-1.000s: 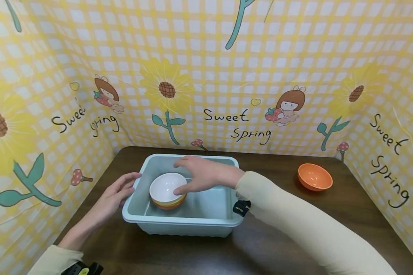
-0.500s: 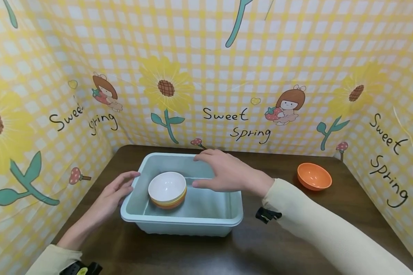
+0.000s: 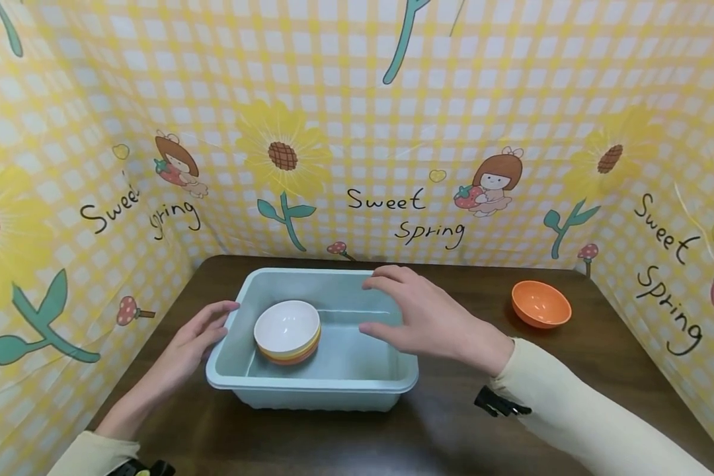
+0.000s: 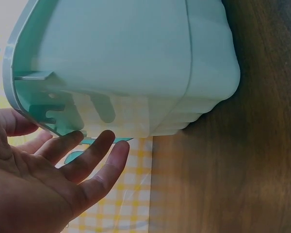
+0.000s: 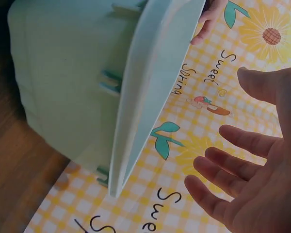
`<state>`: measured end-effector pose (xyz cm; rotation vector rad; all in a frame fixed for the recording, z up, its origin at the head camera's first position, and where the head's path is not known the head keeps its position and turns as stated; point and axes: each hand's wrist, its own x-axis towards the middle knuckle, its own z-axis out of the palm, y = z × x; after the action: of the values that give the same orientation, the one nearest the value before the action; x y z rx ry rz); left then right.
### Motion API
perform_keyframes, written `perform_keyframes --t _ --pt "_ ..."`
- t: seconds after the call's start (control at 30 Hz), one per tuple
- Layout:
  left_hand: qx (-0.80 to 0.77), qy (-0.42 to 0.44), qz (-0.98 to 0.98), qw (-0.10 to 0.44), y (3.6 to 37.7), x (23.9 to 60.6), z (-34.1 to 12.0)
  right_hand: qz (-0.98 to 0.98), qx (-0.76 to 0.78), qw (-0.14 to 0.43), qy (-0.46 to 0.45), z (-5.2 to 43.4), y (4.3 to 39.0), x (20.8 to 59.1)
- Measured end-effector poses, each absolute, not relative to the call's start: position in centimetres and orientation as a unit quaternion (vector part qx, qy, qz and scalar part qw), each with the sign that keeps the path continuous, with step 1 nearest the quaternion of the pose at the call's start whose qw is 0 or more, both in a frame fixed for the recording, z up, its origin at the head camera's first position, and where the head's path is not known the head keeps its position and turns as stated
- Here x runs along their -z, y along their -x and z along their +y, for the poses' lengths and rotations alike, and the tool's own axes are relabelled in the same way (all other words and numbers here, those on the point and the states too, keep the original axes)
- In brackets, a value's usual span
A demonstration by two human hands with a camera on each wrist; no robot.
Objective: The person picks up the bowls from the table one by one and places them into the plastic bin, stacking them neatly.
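A pale blue plastic basin [image 3: 256, 381] stands on the dark wooden table. Inside it, toward the left, sits a stack of bowls: a white bowl [image 3: 287, 326] on top, with yellow and orange rims [image 3: 297, 357] showing beneath. My left hand [image 3: 193, 337] touches the basin's left rim; in the left wrist view its fingers [image 4: 94, 155] are spread loosely beside the rim. Over the basin's right side hovers my right hand [image 3: 431, 317], holding nothing, thumb and fingers apart. The right wrist view shows those fingers [image 5: 233, 170] spread beyond the rim.
An orange bowl [image 3: 541, 305] stands by itself at the back right of the table [image 3: 482, 423]. A yellow checked cloth [image 3: 357, 132] with printed flowers hangs along the back and both sides.
My right hand has moved right, away from the bowl stack and toward the basin's right side. My left hand has stayed at the left rim.
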<state>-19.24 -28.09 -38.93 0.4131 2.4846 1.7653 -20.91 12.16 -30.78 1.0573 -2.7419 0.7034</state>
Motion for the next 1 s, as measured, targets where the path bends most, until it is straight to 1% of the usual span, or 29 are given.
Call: perform_keyframes --t 0.13,0.37,0.7,1.0 --pt "-0.574 -0.137 0.807 0.03 19.2 38.9 -28.1 -0.906 -0.241 0.086 -0.337 13.2 20.5 31.0" --pt "-0.585 -0.14 0.798 0.031 19.1 38.8 -28.2 -0.918 -0.244 0.09 -0.3 15.1 19.8 31.8" --pt "-0.587 -0.134 0.798 0.035 19.0 38.7 -28.0 -0.912 -0.269 0.128 -0.282 17.3 18.6 33.2" --pt "-0.583 -0.131 0.801 0.039 19.1 38.9 -28.0 -0.914 -0.28 0.138 -0.259 19.6 17.9 34.1"
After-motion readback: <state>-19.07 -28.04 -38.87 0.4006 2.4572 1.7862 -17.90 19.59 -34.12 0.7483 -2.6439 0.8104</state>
